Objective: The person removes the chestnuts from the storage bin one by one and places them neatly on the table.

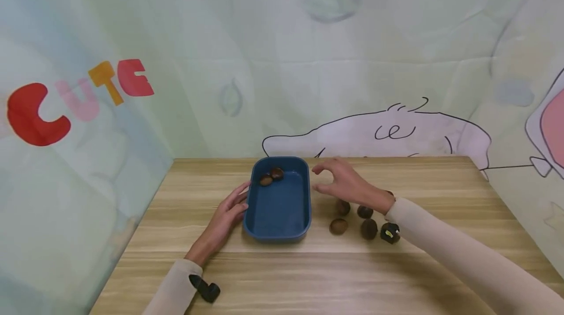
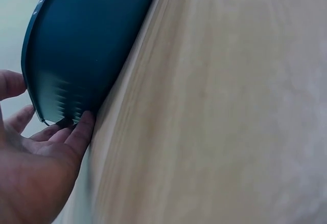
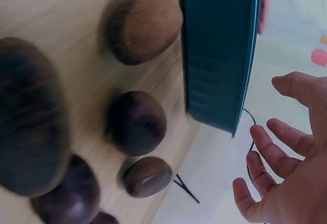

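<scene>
A deep blue rectangular box [image 1: 279,214] stands on the table, with two brown egg-shaped fruits [image 1: 266,180] together in its far left corner. Against its left wall my left hand [image 1: 225,219] rests its fingers, as the left wrist view [image 2: 43,168] also shows. My right hand [image 1: 343,180] hovers just off the box's right rim, thumb and fingers spread apart with nothing between them. Below that hand lie several dark brown and purplish oval fruits [image 1: 369,229]. In the right wrist view a lighter brown one [image 3: 148,27] lies by the box wall, near darker ones [image 3: 138,121].
The wood-grain table [image 1: 282,280] ends at a printed cloth backdrop [image 1: 264,60] behind and at both sides. A dark round item with a yellowish mark [image 1: 389,232] lies at the right of the group. A small black device [image 1: 204,289] hangs at the left cuff.
</scene>
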Available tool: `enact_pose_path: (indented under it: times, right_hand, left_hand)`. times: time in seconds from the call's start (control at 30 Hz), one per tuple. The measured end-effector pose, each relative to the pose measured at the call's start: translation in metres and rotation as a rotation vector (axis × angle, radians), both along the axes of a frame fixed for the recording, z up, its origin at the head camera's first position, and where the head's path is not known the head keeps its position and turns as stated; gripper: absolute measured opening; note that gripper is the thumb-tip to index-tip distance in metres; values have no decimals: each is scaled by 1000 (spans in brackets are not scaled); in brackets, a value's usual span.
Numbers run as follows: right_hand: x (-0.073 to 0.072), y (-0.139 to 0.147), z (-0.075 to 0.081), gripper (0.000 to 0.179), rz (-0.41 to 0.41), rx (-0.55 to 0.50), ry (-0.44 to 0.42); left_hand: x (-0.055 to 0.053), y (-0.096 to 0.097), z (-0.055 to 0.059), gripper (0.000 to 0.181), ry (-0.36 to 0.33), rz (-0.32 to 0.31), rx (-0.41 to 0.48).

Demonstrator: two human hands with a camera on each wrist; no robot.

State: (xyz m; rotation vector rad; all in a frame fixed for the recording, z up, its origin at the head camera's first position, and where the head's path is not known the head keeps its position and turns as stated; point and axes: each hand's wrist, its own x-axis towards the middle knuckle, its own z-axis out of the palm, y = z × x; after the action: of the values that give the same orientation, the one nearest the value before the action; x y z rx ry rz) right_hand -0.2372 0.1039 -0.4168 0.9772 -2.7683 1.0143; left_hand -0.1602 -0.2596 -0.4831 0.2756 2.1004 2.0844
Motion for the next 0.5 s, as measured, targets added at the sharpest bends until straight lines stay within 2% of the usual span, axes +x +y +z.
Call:
enact_pose_path:
  times: [0.23, 0.5]
  right_hand:
    - [-10, -19, 1, 42, 70, -16, 20]
    - [-17, -45, 0, 43, 118, 40, 36]
  left_hand:
    - [-3, 1, 1, 62, -5, 2, -53]
    - [-2, 0, -1, 60, 4, 5, -62]
